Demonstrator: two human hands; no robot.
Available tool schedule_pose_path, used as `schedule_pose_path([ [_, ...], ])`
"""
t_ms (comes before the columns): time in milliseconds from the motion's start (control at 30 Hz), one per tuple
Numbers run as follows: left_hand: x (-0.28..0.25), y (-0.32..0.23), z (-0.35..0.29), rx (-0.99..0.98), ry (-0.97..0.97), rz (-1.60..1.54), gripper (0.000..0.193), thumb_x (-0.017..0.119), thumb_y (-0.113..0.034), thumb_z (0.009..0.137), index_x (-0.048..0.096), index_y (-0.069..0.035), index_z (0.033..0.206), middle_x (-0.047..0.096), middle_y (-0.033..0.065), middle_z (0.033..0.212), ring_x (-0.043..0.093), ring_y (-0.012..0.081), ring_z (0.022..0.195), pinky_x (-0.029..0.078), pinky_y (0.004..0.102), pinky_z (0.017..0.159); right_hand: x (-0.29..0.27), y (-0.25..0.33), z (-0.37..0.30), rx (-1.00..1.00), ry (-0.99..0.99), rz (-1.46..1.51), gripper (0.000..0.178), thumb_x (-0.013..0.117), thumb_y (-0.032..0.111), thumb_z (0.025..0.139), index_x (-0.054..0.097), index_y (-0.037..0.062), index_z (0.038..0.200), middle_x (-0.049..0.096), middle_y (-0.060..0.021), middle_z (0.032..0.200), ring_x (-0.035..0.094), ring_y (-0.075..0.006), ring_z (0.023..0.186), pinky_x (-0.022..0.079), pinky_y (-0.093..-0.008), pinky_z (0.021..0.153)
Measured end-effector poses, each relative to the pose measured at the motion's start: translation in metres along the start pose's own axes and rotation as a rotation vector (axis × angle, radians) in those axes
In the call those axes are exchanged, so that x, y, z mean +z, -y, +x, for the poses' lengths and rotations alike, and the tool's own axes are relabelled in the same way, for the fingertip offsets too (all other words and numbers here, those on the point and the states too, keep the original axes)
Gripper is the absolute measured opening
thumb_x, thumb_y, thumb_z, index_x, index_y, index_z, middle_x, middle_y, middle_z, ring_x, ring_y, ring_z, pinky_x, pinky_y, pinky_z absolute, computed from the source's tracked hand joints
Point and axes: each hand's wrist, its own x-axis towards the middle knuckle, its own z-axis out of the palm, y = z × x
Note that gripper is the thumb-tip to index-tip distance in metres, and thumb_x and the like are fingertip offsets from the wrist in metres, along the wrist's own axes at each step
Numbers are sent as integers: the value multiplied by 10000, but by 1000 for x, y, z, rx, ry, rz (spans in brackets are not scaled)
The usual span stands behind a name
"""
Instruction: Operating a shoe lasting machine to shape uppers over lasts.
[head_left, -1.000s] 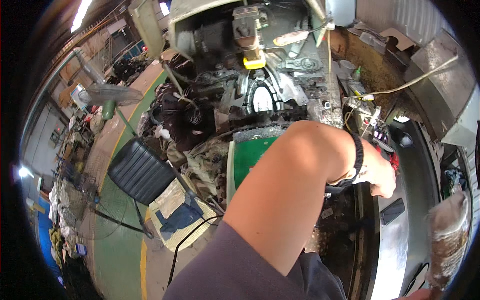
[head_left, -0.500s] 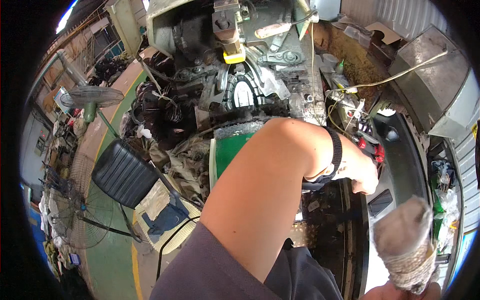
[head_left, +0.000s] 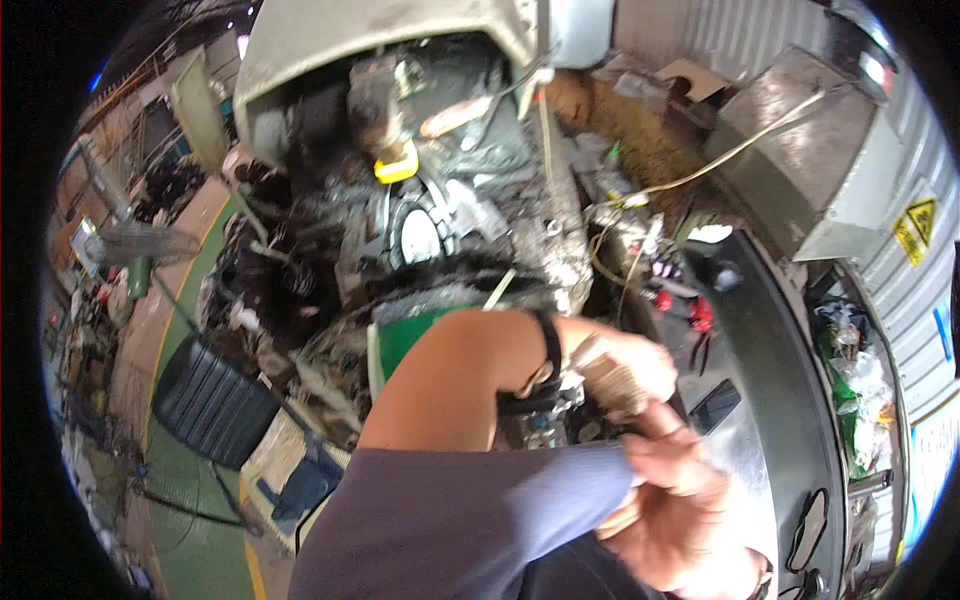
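Note:
My left arm crosses the middle of the view, with a black strap round it. My left hand (head_left: 652, 365) is curled beside a soiled work glove (head_left: 610, 380), whose ribbed knit part shows at its wrist side. The rest of the glove is hidden by the hands. Bare and blurred, my right hand (head_left: 690, 510) comes up from the lower right. Its fingertips meet the glove's lower end, but motion blur hides whether they grip it. A dark phone-like slab (head_left: 716, 405) and red-handled pliers (head_left: 700, 318) lie on the bench to the right.
Ahead stands a grimy machine with a yellow block (head_left: 396, 162) above a bright, sole-shaped mould (head_left: 418, 236). A dark bench (head_left: 790, 370) runs along the right, below a grey metal box (head_left: 745, 135). A black-backed chair (head_left: 213, 400) and a fan (head_left: 140, 245) stand at left.
The glove has moved left from the lower right to between my hands. My right hand has come up to it, and my left hand has drawn back from the bench. The view has shifted.

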Motion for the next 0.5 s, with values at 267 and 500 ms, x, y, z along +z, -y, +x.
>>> schedule_pose_path([
  [267,41,-5,0,138,-472,-766,212,632,-243,838,528,-60,813,489,86,777,545,314,776,415,439,677,-15,4,-14,-105,233,68,299,588,25,951,590,12,1250,699,-119,1132,706,-231,1003,601,-359,855],
  [500,9,-20,18,65,-422,-886,303,547,-290,972,518,-37,808,468,104,819,496,325,794,383,426,748,-18,15,-19,-181,125,112,284,594,-5,933,608,23,1216,705,-130,1100,713,-233,979,606,-365,820],
])
